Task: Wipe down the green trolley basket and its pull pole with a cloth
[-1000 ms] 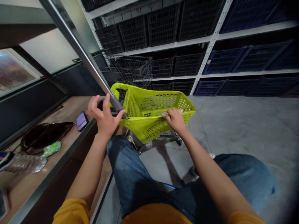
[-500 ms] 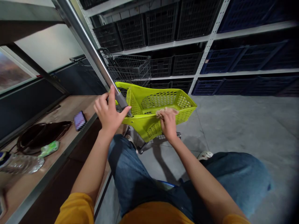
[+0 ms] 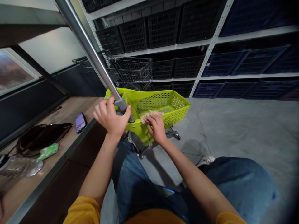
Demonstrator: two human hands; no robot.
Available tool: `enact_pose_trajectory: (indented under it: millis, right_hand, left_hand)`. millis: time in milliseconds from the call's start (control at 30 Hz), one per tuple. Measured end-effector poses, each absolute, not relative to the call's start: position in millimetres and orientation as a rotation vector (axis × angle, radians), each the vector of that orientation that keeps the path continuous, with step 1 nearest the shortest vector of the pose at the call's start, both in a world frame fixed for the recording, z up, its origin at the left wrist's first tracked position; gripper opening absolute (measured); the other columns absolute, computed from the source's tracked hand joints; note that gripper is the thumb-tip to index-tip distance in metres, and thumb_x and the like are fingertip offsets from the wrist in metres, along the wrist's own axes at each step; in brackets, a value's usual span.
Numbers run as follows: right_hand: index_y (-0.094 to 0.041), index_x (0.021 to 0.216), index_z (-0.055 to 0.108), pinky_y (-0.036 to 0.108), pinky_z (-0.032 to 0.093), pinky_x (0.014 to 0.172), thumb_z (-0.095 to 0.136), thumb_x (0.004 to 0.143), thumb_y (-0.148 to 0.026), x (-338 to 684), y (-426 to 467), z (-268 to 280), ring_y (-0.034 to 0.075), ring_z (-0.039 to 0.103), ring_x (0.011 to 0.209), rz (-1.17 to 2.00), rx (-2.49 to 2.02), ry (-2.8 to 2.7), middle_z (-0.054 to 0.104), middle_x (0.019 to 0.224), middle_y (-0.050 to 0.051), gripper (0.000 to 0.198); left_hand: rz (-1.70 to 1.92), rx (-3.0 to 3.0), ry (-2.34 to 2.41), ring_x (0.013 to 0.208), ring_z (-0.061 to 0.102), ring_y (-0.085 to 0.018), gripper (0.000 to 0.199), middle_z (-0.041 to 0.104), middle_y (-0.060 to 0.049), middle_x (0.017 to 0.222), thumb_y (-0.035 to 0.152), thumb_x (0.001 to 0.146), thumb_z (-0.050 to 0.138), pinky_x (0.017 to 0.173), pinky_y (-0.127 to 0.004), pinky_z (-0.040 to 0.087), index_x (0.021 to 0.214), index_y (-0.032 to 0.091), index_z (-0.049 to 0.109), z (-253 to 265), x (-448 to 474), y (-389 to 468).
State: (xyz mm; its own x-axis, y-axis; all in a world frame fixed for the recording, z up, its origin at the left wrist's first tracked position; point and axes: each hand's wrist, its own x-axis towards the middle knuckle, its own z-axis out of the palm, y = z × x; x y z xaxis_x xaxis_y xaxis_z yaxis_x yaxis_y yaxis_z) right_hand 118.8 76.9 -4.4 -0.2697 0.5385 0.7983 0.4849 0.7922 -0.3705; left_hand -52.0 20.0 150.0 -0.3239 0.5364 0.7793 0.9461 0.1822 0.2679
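Yellow-green cart (image 3: 175, 116) is standing upright on the grey floor (image 3: 233, 124), directly before the person's knees, its handle end lying near the wooden ledge (image 3: 81, 103) and a wire trolley (image 3: 139, 71) showing beyond; its long axis is running across the view, the handle end sitting at left and the basket's nose pointing right, slightly away from the person. Its perforated shell is appearing stiff, light for its bulk and hardly fragile; the smooth plastic is probably offering a slippery surface, and the castors (image 3: 177, 135) are likely leaving it free to roll; the handle or the rolled rim is looking the soundest place to take hold, the pierced walls less so.

Metal pole (image 3: 94, 57) is rising from the near rim toward upper left, its top lying out of view; the left hand (image 3: 114, 119) is wrapping its lower end, thumb on one side and fingers on the other, though how firmly it is pressing I am unable to tell; the right hand (image 3: 157, 127) is pinching a crumpled beige cloth (image 3: 146, 117) between thumb and fingers at the near rim, the cloth seeming soft and light; a phone (image 3: 79, 122) is lying on the ledge, well left of the cloth.
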Motion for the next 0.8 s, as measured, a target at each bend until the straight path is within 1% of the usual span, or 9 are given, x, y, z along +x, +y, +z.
enact_pose_trajectory:
  millis: [100,333,500,600,700,800]
  right_hand:
    - [-0.022,0.127,0.058,0.046,0.046,0.098,0.051,0.092,-0.018,141,92,-17,0.027,0.054,0.114,0.012,-0.885,-1.872,0.060,0.119,0.013,0.036]
    - [-0.023,0.121,0.063,0.045,0.045,0.098,0.055,0.088,-0.017,220,120,-57,0.027,0.053,0.115,-0.122,-1.103,-1.782,0.059,0.119,0.012,0.035]
    - [-0.023,0.114,0.066,0.048,0.040,0.099,0.054,0.087,-0.018,281,141,-74,0.027,0.051,0.115,-0.177,-1.294,-1.564,0.058,0.120,0.011,0.030]
    - [-0.021,0.109,0.067,0.050,0.036,0.101,0.052,0.085,-0.019,313,160,-80,0.027,0.049,0.114,-0.117,-1.427,-1.373,0.057,0.118,0.013,0.029]
    - [-0.017,0.109,0.062,0.048,0.039,0.098,0.051,0.080,-0.018,332,178,-86,0.025,0.050,0.108,0.070,-1.459,-1.166,0.056,0.110,0.012,0.031]
    - [-0.016,0.107,0.055,0.044,0.041,0.095,0.049,0.077,-0.017,323,183,-91,0.023,0.050,0.104,0.214,-1.394,-1.016,0.055,0.107,0.011,0.031]
  left_hand:
    - [-1.048,-1.405,-1.940,0.119,0.046,-0.038,0.059,0.057,-0.016,0.120,0.048,0.073,0.071,0.101,-0.052,0.032,0.122,0.019,0.059,149,-54,19]
    - [-1.060,-1.447,-1.921,0.118,0.047,-0.037,0.058,0.056,-0.014,0.116,0.049,0.070,0.072,0.101,-0.050,0.032,0.117,0.020,0.057,150,-55,21]
    - [-1.032,-1.476,-1.887,0.117,0.048,-0.038,0.057,0.056,-0.015,0.117,0.051,0.073,0.071,0.099,-0.053,0.034,0.117,0.020,0.055,150,-57,25]
    - [-0.996,-1.490,-1.871,0.117,0.048,-0.039,0.056,0.055,-0.016,0.118,0.052,0.075,0.069,0.098,-0.057,0.035,0.119,0.022,0.053,149,-59,24]
    - [-0.967,-1.478,-1.856,0.118,0.049,-0.041,0.056,0.056,-0.015,0.115,0.053,0.074,0.070,0.097,-0.059,0.036,0.119,0.025,0.053,151,-59,22]
    - [-0.948,-1.464,-1.851,0.117,0.050,-0.042,0.058,0.057,-0.016,0.114,0.055,0.073,0.070,0.095,-0.059,0.038,0.118,0.023,0.053,153,-57,22]
